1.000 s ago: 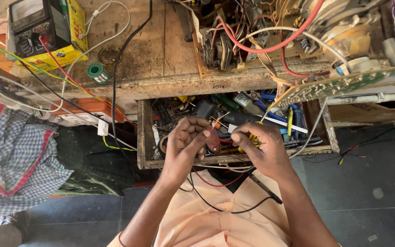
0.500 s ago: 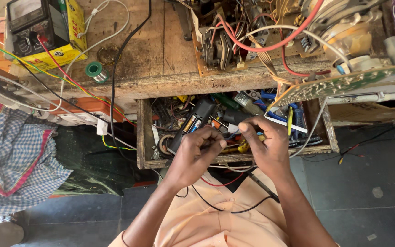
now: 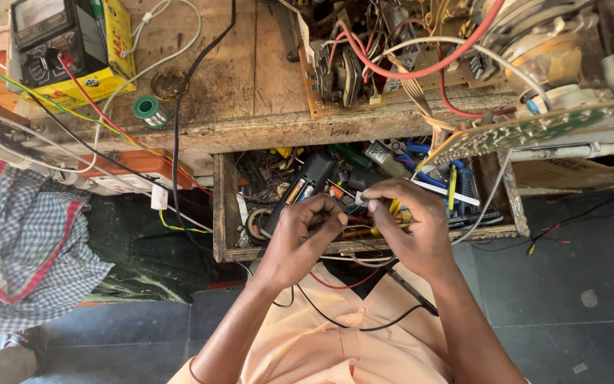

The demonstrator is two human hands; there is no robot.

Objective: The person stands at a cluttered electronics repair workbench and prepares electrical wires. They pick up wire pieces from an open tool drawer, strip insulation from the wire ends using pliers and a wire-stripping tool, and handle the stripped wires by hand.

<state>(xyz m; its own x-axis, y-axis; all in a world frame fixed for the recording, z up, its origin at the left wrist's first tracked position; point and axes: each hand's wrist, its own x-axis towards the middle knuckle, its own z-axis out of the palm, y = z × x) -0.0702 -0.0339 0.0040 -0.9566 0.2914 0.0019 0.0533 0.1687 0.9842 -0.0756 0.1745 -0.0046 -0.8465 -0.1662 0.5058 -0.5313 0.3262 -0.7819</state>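
Pinching the small dark part (image 3: 353, 211) between left hand (image 3: 298, 238) and right hand (image 3: 412, 229) at frame centre, we judge steady fingertips over the open drawer (image 3: 224, 206) work best.

A worn wooden bench (image 3: 264, 78) carries a meter (image 3: 51, 39), a yellow box (image 3: 111, 57), a solder spool (image 3: 148, 109), tangled wires (image 3: 179, 107) and circuit boards (image 3: 392, 64).

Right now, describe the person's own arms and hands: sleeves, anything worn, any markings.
Both forearms are bare to the picture's lower edge; no sleeve cuffs, watch, rings or gloves show. The left hand and right hand carry no visible markings. The person wears a peach-coloured shirt.
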